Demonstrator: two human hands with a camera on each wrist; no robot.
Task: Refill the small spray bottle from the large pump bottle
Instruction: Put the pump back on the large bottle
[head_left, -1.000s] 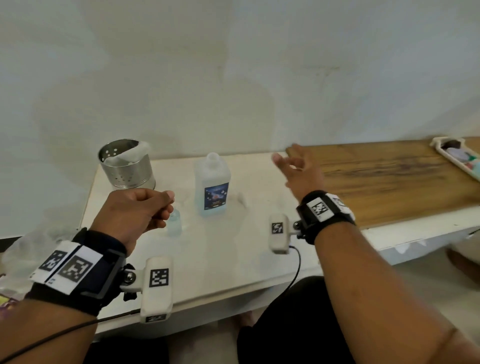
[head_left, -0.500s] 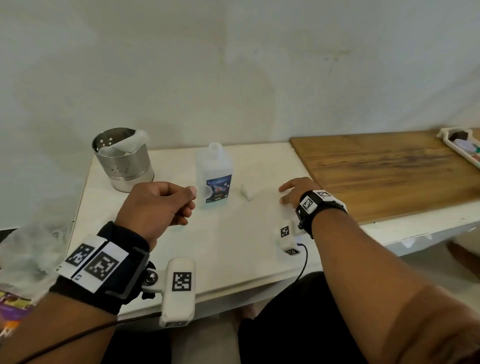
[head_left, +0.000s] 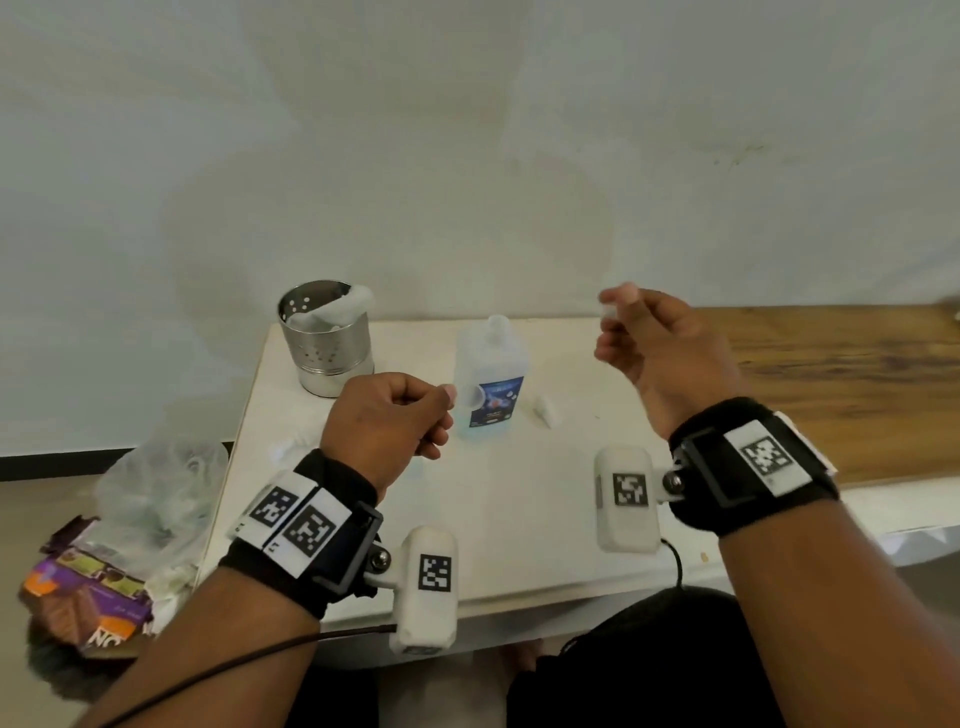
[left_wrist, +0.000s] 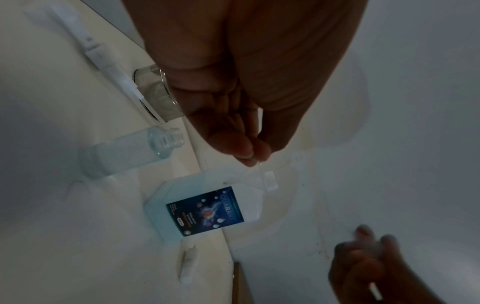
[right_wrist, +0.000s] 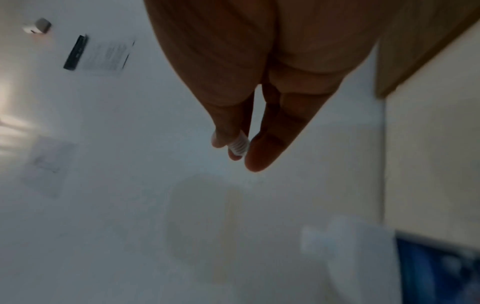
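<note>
White ribbed cap (right_wrist: 239, 147) now pinched in my right hand (head_left: 670, 358), lifted off the counter (head_left: 519, 519); left hand (head_left: 389, 421) curled, pinching something thin; small spray bottle (left_wrist: 124, 152) open beside large bottle (head_left: 491, 384), ready for filling.

The head view is bright and even, with soft light and only faint shadows on the pale plaster wall (head_left: 467, 156). Its edges bend outward a little. Both wrist views are dim and grainy. In the right wrist view almost all is blurry, and a warm glow sits at the left edge. In the left wrist view the right hand (left_wrist: 369, 265) is smeared by blur.
</note>
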